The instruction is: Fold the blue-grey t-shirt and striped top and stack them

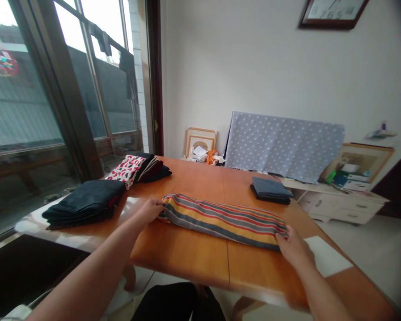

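Observation:
A striped cloth (220,220) in yellow, red and grey lies folded into a long strip across the wooden table (194,256). I cannot tell what kind of garment or textile it is. My left hand (152,210) pinches its left end, fingers closed on the edge. At the opposite end, my right hand (294,245) grips the cloth near its lower corner, thumb on top. The strip rests on the tabletop between both hands, with slight wrinkles along its upper edge.
Left of the cloth sit a dark folded stack (87,200) and, behind it, a red-spotted white cloth (126,169) beside more dark folded clothes (153,169). A grey-blue folded pile (271,189) lies at the back right. White paper (327,256) is near my right hand.

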The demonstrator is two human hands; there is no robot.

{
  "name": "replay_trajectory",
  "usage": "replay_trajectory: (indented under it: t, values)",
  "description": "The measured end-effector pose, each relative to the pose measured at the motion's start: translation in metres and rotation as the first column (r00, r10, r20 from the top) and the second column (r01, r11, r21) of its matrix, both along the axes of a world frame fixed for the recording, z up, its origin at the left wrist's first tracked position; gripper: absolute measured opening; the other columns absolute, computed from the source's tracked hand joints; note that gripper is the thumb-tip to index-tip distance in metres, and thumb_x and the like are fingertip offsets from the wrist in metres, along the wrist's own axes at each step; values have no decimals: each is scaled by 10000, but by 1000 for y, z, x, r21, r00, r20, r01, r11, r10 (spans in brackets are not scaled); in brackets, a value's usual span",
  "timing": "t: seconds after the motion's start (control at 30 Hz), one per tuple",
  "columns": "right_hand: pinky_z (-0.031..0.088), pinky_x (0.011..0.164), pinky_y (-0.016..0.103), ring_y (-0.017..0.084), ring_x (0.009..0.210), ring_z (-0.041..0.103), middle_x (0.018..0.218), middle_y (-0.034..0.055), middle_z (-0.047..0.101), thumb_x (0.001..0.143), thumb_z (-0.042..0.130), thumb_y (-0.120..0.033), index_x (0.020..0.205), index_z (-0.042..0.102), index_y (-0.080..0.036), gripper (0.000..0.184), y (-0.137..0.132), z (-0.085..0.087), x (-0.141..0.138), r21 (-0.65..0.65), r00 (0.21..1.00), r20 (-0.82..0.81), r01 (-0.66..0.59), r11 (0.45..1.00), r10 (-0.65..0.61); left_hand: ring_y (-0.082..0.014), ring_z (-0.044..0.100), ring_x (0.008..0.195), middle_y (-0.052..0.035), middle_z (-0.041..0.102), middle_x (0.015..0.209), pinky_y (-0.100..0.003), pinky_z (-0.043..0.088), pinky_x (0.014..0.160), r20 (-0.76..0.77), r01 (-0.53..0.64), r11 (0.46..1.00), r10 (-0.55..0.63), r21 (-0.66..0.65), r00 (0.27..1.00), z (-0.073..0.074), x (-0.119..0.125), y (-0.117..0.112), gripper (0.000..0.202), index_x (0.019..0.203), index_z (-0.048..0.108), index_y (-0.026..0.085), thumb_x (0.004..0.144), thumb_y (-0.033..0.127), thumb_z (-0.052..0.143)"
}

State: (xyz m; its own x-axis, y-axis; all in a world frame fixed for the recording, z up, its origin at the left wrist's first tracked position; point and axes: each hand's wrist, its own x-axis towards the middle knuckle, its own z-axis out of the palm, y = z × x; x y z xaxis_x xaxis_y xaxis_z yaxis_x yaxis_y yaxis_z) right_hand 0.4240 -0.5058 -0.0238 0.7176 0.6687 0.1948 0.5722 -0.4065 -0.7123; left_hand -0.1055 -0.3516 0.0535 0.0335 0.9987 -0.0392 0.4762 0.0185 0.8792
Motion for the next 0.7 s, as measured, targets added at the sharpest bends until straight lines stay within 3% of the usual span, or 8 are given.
replay_trajectory:
  t: [0.1,0.17,0.27,0.33,0.4,0.53,0.6,0.7]
  values:
    - [358,1000,679,443,1146,593,1091,158,710,608,776,-448,1275,638,-275,702,0,3,-10,-85,997,71,30,996,-24,-189,603,673,-22,663,708,-277,463,638,138,80,992,-93,96,986,10,-11,0,157,767,641,189,617,211,599]
    - [357,1009,673,439,1152,592,1099,163,708,608,778,-415,1278,637,-275,699,-2,4,-11,-85,997,73,28,996,-22,-189,597,707,-10,646,719,-276,462,671,119,111,981,-131,157,984,11,-31,-1,151,752,620,191,603,204,601]
    - [382,996,660,442,1126,610,1130,178,702,638,751,-397,1304,626,-246,694,-3,4,-8,-96,997,81,-6,995,14,-195,578,714,-5,608,714,-291,450,687,-167,80,974,-44,214,985,3,-60,-9,112,737,595,200,625,210,589]
    - [409,999,624,424,1126,619,1195,180,685,664,727,-382,1338,601,-232,702,-5,6,-6,-80,995,95,-29,996,37,-224,592,791,-32,630,804,-324,458,742,-377,66,942,67,330,924,-1,-66,-17,144,813,611,205,673,222,582]
    - [409,1049,565,383,1200,594,1308,163,642,689,697,-338,1359,579,-231,689,-10,10,-6,-25,986,142,-79,997,82,-266,601,950,-75,659,981,-371,461,851,-507,164,878,99,449,856,-3,-59,-29,228,948,628,209,731,221,557]
    - [293,1186,450,284,1419,419,1451,62,561,679,638,-210,1233,667,-261,557,-31,21,-11,21,904,196,-391,920,380,-323,528,1237,-117,624,1282,-445,385,1055,-660,488,752,-96,442,745,-1,-22,-50,394,1146,632,223,765,192,539]
    - [263,1201,435,268,1434,402,1425,42,588,655,638,-176,1165,710,-267,523,-42,25,-14,2,859,132,-499,866,495,-350,475,1320,-120,590,1378,-476,323,1116,-708,583,720,-182,376,682,-2,-7,-54,491,1244,626,232,757,200,565]
    - [272,1193,447,274,1386,465,1370,50,632,645,670,-177,1154,725,-264,520,-48,28,-14,1,877,59,-478,879,477,-364,455,1349,-124,589,1399,-502,270,1149,-729,623,719,-241,309,640,-5,5,-48,553,1316,612,230,765,208,568]
